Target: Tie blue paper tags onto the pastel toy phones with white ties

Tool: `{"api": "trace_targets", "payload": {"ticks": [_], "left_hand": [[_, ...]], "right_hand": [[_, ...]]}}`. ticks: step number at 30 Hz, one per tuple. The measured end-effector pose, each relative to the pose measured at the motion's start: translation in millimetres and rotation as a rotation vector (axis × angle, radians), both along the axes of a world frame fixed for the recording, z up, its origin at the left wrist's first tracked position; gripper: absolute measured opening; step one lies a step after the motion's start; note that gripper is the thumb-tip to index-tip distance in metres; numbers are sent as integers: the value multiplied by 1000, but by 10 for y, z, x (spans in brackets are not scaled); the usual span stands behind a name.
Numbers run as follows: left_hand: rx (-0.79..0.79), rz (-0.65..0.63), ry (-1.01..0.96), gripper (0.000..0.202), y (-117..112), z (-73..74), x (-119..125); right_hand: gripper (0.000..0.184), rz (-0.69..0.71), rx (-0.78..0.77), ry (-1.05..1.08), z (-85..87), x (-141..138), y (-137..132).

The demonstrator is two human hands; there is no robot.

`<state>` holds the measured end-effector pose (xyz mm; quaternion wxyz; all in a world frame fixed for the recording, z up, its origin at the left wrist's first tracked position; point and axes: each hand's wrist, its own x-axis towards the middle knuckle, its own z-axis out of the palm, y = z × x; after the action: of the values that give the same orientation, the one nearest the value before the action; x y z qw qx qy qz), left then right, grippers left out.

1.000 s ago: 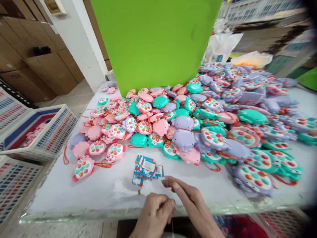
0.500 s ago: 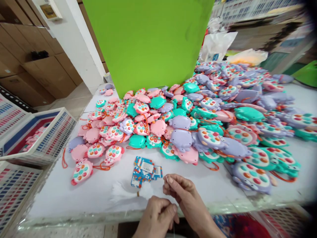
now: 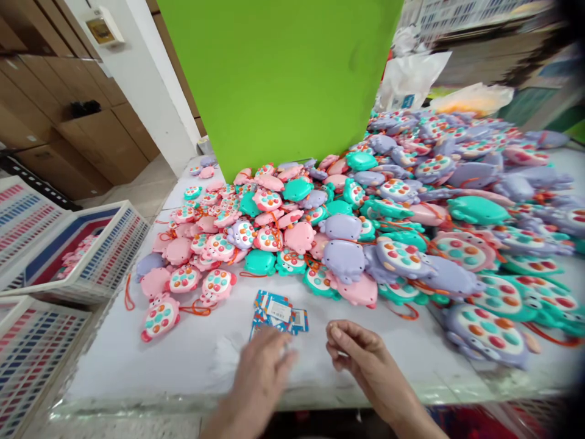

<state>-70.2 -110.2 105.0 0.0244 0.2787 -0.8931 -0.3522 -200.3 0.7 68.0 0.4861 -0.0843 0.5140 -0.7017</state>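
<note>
My left hand (image 3: 260,375), smeared by motion, is over the near edge of a small pile of blue, orange and white printed cards (image 3: 280,311). Whether its fingers are open or closed on anything does not show. Just right of the cards my right hand (image 3: 359,353) is closed in a pinch, thumb against forefinger. What it pinches is too thin or too hidden to make out. A bundle of thin white strands (image 3: 226,356) lies on the table, partly covered by my left hand.
Turtle-like toys in pink, teal and purple (image 3: 345,259) are heaped across the white table (image 3: 114,360), some with orange cords. A green panel (image 3: 292,85) rises behind. Plastic baskets (image 3: 109,250) stand at the left, before stacked cartons (image 3: 98,140).
My left hand has moved away from my right, up and left over the cards. The thin clear strand between my hands no longer shows. The view has shifted slightly.
</note>
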Motion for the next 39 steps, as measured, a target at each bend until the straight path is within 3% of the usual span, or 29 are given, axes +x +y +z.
{"api": "trace_targets", "payload": {"ticks": [2, 6, 9, 15, 21, 26, 30, 39], "left_hand": [[-213, -67, -17, 22, -281, 0, -56], [-342, -276, -109, 23, -603, -32, -255], [-401, -370, -164, 20, -635, -62, -329], [-405, -361, -156, 23, -635, -115, -264], [-254, -257, -67, 28, -635, -157, -234], [259, 169, 184, 17, -680, -232, -184], [485, 230, 208, 10, -699, -262, -140], [549, 382, 328, 21, -602, -231, -55]], "right_hand": [[25, 7, 44, 127, -131, -72, 29], [29, 39, 123, 344, -318, -90, -5], [22, 91, 169, 547, -289, -64, -137], [14, 179, 155, 965, -173, -75, -528], [16, 190, 126, 1000, -277, -40, -712], [13, 161, 121, 888, -311, -54, -716], [19, 130, 102, 806, -285, -81, -705], [24, 80, -1, 695, -106, -39, -639]]}}
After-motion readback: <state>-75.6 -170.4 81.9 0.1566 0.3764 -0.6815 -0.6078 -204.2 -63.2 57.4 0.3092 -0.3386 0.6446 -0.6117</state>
